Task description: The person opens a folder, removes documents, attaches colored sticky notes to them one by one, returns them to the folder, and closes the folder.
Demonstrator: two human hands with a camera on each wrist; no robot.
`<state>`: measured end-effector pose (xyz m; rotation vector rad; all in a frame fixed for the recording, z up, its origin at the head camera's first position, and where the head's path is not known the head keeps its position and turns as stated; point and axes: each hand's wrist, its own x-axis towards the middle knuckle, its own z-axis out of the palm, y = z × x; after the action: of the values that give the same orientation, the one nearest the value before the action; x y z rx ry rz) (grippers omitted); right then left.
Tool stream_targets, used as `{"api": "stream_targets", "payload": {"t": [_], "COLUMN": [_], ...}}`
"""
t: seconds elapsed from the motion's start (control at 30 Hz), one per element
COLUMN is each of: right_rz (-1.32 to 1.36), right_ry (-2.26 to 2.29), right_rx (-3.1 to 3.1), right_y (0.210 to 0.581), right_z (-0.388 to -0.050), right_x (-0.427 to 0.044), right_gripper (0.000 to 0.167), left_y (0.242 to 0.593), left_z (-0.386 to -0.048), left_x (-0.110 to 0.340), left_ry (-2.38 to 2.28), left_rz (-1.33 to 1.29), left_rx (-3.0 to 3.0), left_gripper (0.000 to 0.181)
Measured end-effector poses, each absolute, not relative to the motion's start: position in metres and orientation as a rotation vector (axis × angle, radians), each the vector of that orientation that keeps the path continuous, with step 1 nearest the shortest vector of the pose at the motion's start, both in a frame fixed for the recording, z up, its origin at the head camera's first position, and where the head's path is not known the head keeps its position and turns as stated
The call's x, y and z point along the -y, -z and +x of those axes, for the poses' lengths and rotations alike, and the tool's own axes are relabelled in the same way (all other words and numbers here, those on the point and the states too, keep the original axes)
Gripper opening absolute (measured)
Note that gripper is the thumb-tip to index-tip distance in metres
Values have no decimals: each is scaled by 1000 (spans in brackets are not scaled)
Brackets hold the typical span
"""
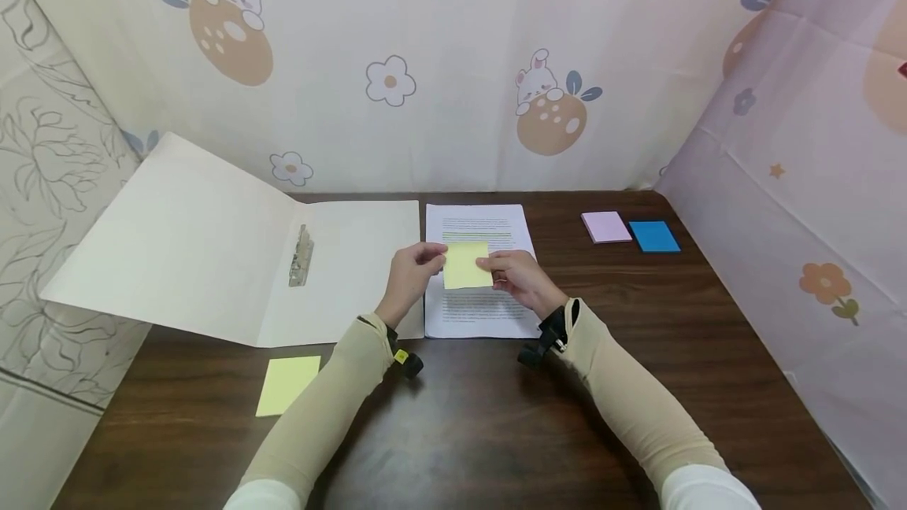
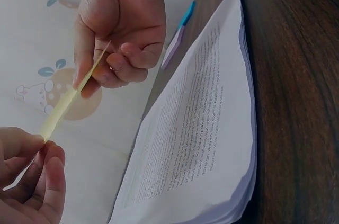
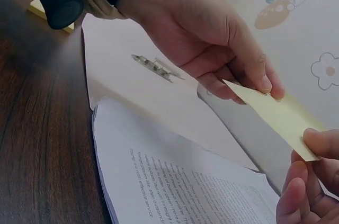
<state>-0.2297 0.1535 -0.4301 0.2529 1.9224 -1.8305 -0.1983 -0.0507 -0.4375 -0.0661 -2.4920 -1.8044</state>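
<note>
A yellow sticky note [image 1: 467, 265] [image 2: 62, 108] [image 3: 283, 119] is held up above a stack of printed pages [image 1: 471, 319] [image 2: 197, 123] [image 3: 159, 168]. The left hand [image 1: 411, 278] [image 2: 26, 176] [image 3: 204, 36] pinches its left edge between thumb and fingers. At the opposite edge the right hand [image 1: 523, 278] [image 2: 123, 28] [image 3: 312, 173] pinches it the same way. In the left wrist view the note appears nearly edge-on, clear of the paper. A green highlighted line shows on the top page above the note in the head view.
An open white folder [image 1: 357, 258] with a metal clip [image 1: 301, 256] lies left of the pages. A yellow pad [image 1: 286, 384] sits near the left forearm. Pink [image 1: 605, 227] and blue [image 1: 655, 236] pads lie at the back right. Patterned curtains stand behind and beside the table [image 1: 453, 431].
</note>
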Motion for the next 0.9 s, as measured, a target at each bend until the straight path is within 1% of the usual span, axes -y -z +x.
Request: {"api": "stream_targets", "payload": {"t": [0.27,0.47,0.6,0.9], "right_rz": [176,136,150,179], "right_ry": [1718,1688,1676,1633], "right_rx": [-2116,-2178,-2209,-2282], "right_y": [428,427,428,434], "right_z": [-235,-243,-248,-261], "right_x": [-155,-157,-157,-153], "right_gripper": [32,29,26,30], "left_y": [436,436,437,445], "left_z": [-206,-214,-220,-240], "left_x": [51,52,53,54], "left_ry": [1766,1752,1744,1669], "left_rz": [-21,-23,-20,23], "left_rx": [2565,2598,2625,2728], "left_gripper": [20,20,21,25]}}
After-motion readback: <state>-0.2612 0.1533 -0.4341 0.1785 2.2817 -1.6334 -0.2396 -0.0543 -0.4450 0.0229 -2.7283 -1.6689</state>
